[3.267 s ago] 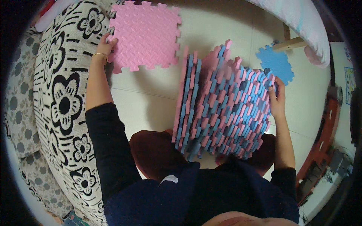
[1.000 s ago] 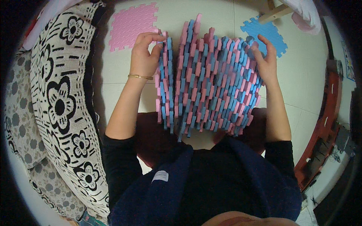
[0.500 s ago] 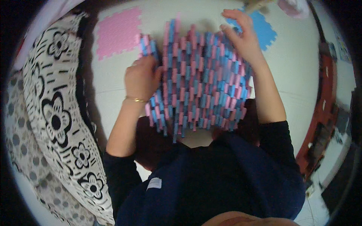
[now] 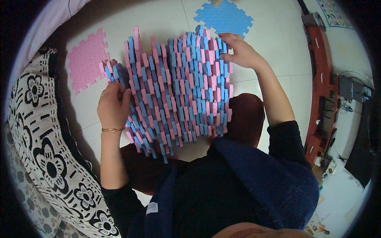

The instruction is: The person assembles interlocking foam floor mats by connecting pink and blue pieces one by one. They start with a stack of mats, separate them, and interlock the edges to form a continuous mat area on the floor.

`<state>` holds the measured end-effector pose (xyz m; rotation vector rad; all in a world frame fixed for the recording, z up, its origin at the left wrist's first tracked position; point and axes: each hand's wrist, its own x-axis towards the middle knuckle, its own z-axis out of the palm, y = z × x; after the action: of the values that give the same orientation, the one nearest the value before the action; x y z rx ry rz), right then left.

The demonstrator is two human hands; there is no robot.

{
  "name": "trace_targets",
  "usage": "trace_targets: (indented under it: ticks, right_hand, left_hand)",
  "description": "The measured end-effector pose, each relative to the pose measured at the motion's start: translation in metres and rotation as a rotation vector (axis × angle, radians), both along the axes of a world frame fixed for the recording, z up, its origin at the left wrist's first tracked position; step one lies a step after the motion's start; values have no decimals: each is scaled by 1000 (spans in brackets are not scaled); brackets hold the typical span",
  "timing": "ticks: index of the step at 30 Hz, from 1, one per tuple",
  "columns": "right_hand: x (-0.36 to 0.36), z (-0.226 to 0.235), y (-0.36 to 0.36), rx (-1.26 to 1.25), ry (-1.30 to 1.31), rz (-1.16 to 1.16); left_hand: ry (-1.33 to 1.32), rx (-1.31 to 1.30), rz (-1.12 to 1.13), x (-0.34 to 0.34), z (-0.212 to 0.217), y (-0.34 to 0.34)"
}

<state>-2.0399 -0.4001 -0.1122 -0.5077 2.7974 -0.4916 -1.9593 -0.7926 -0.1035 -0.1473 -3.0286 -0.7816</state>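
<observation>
Pink and blue foam puzzle mats [image 4: 180,85] stand on edge in a thick, tightly packed row in front of my body, their notched edges facing up. The row spans the space between my two hands and reaches back to my knees. At its left end, my left hand [image 4: 114,105] has its fingers curled around the outermost mats, which lean a little away from the others. My right hand [image 4: 242,51] takes hold of the far right corner, thumb and fingers around the edge of the mats. Its palm side is partly hidden.
A loose pink mat [image 4: 88,59] lies on the pale tiled floor at left, and a blue mat [image 4: 225,18] lies at the far side. A flower-patterned cover [image 4: 51,166] hangs along the left. A reddish-brown cabinet [image 4: 317,99] runs along the right wall.
The view has shifted, so the row, both hands and the loose mats appear farther left. My right hand's fingers have come in closer on the right corner of the row.
</observation>
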Motion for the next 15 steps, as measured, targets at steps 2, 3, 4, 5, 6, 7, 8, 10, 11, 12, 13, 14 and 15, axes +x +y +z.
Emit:
trace_targets:
  ticks: [2, 3, 4, 5, 6, 7, 8, 10, 11, 12, 13, 14, 15]
  right_hand:
    - [-5, 0, 2, -14, -18, 47]
    - [-6, 1, 2, -73, 2, 59]
    - [-6, 3, 2, -132, 23, 71]
    - [-6, 6, 1, -191, 41, 83]
    - [-5, 12, 2, -224, 96, 100]
    - [-3, 21, 5, -257, 151, 116]
    - [-2, 32, 7, -293, 205, 130]
    - [-5, 54, 9, -336, 178, 166]
    - [-3, 69, 16, -338, 179, 198]
    - [-4, 83, 15, -359, 179, 239]
    - [-7, 99, 15, -412, 182, 272]
    - [-13, 120, 6, -483, 195, 319]
    - [-16, 152, 2, -499, 210, 355]
  left_hand:
    - [-4, -4, 7, 0, 0, -2]
    - [-6, -5, 11, 0, 0, -3]
    - [-2, 3, 3, 0, 1, -3]
    - [-1, 10, -4, 0, 1, -3]
    - [1, 19, -11, -1, 2, -3]
    - [9, 49, -2, -1, 4, -2]
    - [16, 77, 5, -1, 7, 2]
    - [85, 120, -21, -2, 20, 12]
    - [143, 159, -69, -4, 23, 28]
    - [201, 179, -106, -3, 33, 40]
    - [128, 286, -168, 0, 41, 55]
    - [65, 373, -218, 6, 58, 63]
    - [2, 552, -322, 9, 66, 81]
